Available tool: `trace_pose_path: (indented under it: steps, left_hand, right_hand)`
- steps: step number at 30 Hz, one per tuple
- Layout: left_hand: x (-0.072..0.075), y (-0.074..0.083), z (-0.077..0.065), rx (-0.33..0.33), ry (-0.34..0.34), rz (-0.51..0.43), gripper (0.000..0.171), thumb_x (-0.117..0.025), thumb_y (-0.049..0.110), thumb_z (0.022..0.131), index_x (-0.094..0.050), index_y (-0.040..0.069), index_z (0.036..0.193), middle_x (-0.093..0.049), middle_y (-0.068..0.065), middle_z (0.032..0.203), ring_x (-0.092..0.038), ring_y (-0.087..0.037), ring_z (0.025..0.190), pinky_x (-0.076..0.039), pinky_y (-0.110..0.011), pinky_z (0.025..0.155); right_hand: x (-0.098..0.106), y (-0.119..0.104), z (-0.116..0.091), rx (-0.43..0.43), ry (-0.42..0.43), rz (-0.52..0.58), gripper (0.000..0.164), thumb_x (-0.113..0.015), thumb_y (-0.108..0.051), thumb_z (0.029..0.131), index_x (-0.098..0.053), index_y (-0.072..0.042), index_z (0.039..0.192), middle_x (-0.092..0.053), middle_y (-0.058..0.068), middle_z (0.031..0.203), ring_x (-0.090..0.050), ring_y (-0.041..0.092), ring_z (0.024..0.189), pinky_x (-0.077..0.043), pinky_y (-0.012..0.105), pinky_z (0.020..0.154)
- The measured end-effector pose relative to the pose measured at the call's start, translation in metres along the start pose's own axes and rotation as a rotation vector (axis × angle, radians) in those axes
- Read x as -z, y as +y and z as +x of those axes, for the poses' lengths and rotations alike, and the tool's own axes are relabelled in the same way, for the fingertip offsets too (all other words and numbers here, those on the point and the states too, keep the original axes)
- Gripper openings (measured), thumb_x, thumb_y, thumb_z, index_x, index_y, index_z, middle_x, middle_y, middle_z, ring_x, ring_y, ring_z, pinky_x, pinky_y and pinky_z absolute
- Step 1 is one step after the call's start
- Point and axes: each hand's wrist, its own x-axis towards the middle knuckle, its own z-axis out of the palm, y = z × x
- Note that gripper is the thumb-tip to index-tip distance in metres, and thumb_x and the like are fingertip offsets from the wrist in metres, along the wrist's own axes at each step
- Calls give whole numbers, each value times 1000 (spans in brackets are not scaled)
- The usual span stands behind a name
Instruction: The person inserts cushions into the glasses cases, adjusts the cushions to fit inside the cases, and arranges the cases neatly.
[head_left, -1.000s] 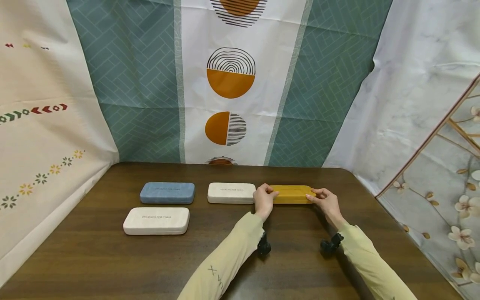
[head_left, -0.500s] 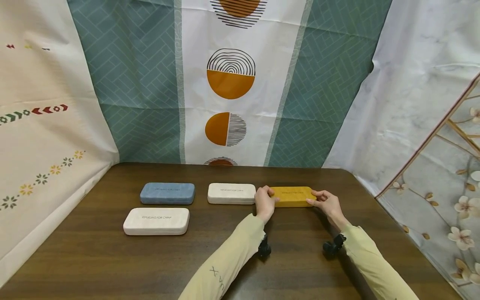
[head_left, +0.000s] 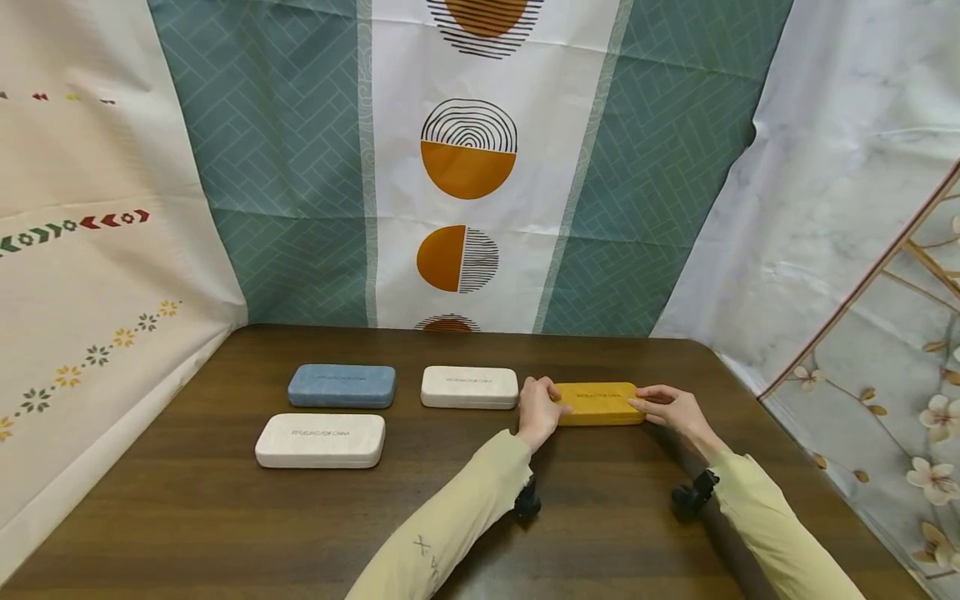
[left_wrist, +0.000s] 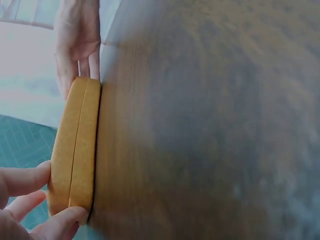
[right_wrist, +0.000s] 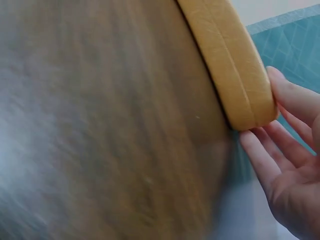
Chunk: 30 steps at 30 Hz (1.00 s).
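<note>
A yellow glasses case [head_left: 598,404] with lettering on its lid lies at the right end of the back row, low on the table. At its left end my left hand [head_left: 538,412] grips it, the thumb on the front side and fingers over the lid edge in the left wrist view. My right hand [head_left: 675,417] holds the other end between thumb and fingers [right_wrist: 295,100]. The case's closed seam [left_wrist: 75,150] runs along its front side. Just left of my left hand sits a white glasses case [head_left: 469,387].
A blue glasses case [head_left: 342,386] lies at the back left, with a larger-looking white case [head_left: 321,441] in front of it. The brown wooden table [head_left: 300,533] ends at a patterned cloth [head_left: 450,167] behind. Cloths hang on both sides.
Held by both hands, the yellow case has come slightly toward me and a little to the right. Its lid lettering now shows. The head view has shifted slightly; the other cases stay put.
</note>
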Motion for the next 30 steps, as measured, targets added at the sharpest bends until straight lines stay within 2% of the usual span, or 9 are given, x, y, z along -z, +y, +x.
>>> trace_pose_path:
  steps: [9,13,18,22,27,30]
  left_hand:
    - [11,5,-2,19,-174,57,28,-84,8,62,-58,4,72,-41,-4,78,-45,-21,74,-42,-28,68]
    - [15,4,-4,7,-193,52,29,-84,7,61,-58,3,73,-42,-3,78,-45,-21,75,-42,-27,68]
    - [21,2,-7,-13,-217,47,30,-85,8,60,-58,4,72,-42,-3,77,-44,-21,74,-41,-26,68]
    - [31,-1,-10,-35,-255,59,30,-85,9,60,-58,4,72,-44,-4,77,-42,-20,75,-40,-26,68]
    - [45,-5,-12,-48,-298,70,30,-85,9,60,-58,3,72,-45,-4,78,-42,-18,75,-39,-25,67]
    - [54,-8,-12,-24,-319,44,30,-85,7,60,-58,2,73,-44,-5,78,-43,-16,69,-42,-24,60]
  right_hand:
    - [14,-3,4,-22,-174,-103,43,-69,-13,82,-54,10,115,-52,21,115,-60,20,89,-47,36,77]
    - [18,-4,5,-43,-236,-141,45,-70,-15,81,-54,7,116,-48,23,121,-59,22,91,-48,37,76]
    - [22,-5,4,-55,-319,-115,43,-69,-11,81,-53,9,116,-47,23,120,-59,24,91,-47,38,77]
    - [21,-6,5,-44,-393,-107,40,-66,-9,83,-53,9,116,-48,21,120,-59,25,92,-47,39,78]
    - [14,-9,8,-65,-440,-95,38,-68,-9,82,-56,9,113,-51,18,116,-58,25,91,-47,40,77]
    - [8,-11,10,-54,-477,-91,37,-67,-8,82,-56,9,113,-51,18,117,-58,25,92,-47,40,76]
